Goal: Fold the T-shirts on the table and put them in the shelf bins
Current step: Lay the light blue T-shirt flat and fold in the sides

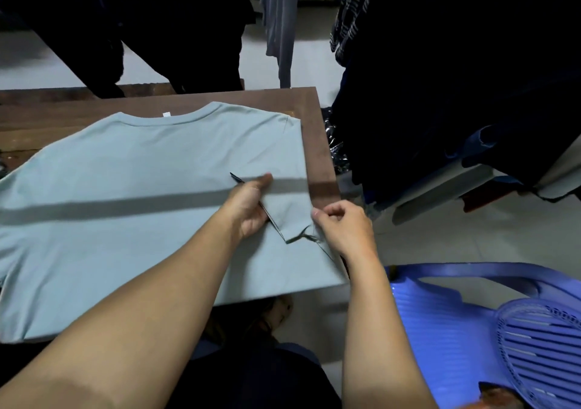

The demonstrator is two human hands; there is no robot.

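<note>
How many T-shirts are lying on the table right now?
1. The T-shirt lies spread on the table, collar at the far side; the left hand and right hand hold one sleeve folded inward. Dark clothes hang beyond the table; anything under the T-shirt is hidden.

Pale grey-green T-shirt (pixel 132 194) on a dark brown table (pixel 317 144) — blue plastic chair (pixel 446 323), navy-and-white plaid cloth (pixel 355 9).

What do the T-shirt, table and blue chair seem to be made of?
The T-shirt looks like soft matte knit, probably cotton: it creases softly. The table seems dull brown wood or laminate, straight-edged. The chair is glossy moulded plastic, its slats shining.
</note>
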